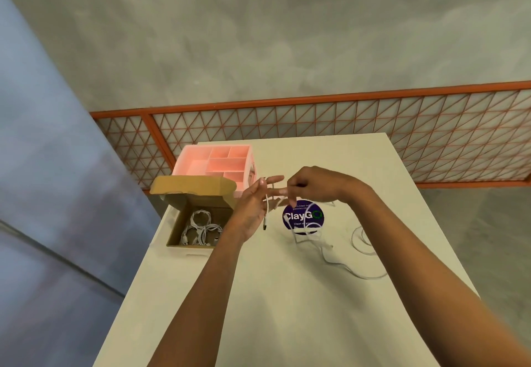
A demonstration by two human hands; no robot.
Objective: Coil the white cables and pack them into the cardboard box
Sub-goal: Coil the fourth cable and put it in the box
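My left hand (pixel 254 206) is raised over the table with fingers spread, and a white cable (pixel 267 208) runs across its fingers, its plug end hanging below the palm. My right hand (pixel 310 184) is pinched on the same cable beside the left fingertips. The rest of that cable trails down to the right over the table (pixel 287 295) in loose loops (pixel 362 251). The open cardboard box (pixel 175 234) stands at the table's left edge with several coiled white cables (pixel 201 230) inside; its lid is folded back.
A pink compartment organiser (pixel 214 165) stands behind the box. A round purple sticker (pixel 303 216) lies on the table under my hands. An orange lattice railing (pixel 344 125) runs behind the table. The table drops off at left and right.
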